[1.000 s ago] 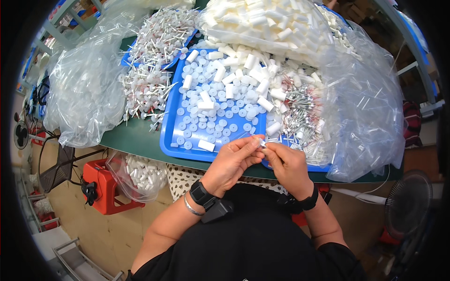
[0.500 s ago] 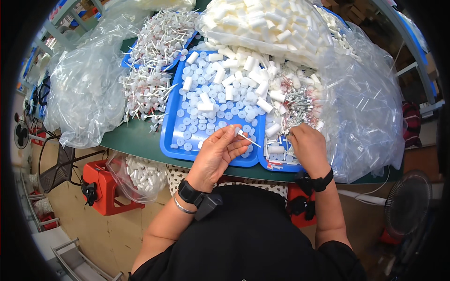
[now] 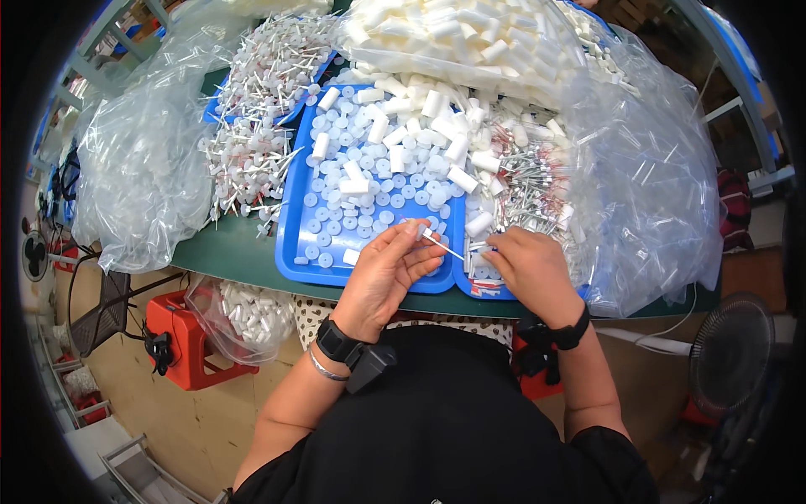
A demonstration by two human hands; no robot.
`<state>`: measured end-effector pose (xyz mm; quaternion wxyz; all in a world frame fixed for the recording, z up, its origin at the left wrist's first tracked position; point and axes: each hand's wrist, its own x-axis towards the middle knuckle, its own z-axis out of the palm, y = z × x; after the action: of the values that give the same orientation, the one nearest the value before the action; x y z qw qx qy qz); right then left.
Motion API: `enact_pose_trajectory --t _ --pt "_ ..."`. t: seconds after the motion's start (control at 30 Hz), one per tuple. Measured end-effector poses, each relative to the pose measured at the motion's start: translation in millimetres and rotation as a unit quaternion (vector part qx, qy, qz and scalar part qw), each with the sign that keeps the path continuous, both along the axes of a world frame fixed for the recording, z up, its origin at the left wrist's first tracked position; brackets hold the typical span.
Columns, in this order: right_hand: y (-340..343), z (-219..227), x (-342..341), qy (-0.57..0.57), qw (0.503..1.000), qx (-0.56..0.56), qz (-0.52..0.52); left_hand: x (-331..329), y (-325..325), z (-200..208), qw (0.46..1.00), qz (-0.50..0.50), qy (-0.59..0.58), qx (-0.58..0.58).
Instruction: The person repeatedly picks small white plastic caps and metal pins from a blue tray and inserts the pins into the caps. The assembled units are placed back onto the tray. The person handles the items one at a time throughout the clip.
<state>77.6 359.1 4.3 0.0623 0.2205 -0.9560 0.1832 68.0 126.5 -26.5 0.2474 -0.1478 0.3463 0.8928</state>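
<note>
My left hand (image 3: 379, 277) is closed in a pinch over the near right part of a blue tray (image 3: 290, 239). Between its thumb and forefinger is a thin white rod with a small round head (image 3: 445, 246), its free end slanting down to the right. White translucent discs (image 3: 333, 228) and white foam cylinders (image 3: 353, 186) fill much of that tray. My right hand (image 3: 537, 273) is just right of the rod's tip, over a second blue tray (image 3: 504, 293). Its thumb and fingertips come together; what is between them, if anything, is hidden. Beyond it lie thin metal-and-red pieces (image 3: 535, 181).
A large clear bag of white cylinders (image 3: 470, 42) sits at the back. Clear plastic bags (image 3: 138, 176) bulge at both sides. Finished-looking rods with discs (image 3: 248, 164) are heaped at left on the green table (image 3: 220, 252). A black fan (image 3: 732, 353) stands low right.
My right hand has moved left, closer to the rod in my left hand. The left hand keeps its pinch on the rod. The whole view has shifted slightly.
</note>
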Motion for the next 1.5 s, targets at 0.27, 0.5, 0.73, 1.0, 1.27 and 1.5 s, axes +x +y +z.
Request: enact_pose_trajectory --t 0.27,0.5,0.73,1.0,1.27,1.5 --pt "-13 -12 -11 -0.023 0.998 0.053 -0.039 1 -2 2 1.000 0.006 -0.004 -0.013" --pt "-5 -9 -11 -0.068 0.997 0.034 0.010 2 -3 -1 1.000 0.007 0.001 -0.002" --pt "-4 1 -5 -0.097 0.989 -0.105 0.026 3 -1 -3 1.000 0.012 -0.001 0.014" --pt "-16 6 7 -0.143 0.960 -0.241 0.007 4 7 -4 0.999 0.016 0.000 0.032" --pt "-19 3 9 -0.105 0.963 -0.247 0.000 5 10 -6 1.000 0.022 0.004 0.022" --pt "-25 -1 6 -0.288 0.869 -0.400 -0.050 14 17 -2 0.996 -0.059 0.061 -0.005"
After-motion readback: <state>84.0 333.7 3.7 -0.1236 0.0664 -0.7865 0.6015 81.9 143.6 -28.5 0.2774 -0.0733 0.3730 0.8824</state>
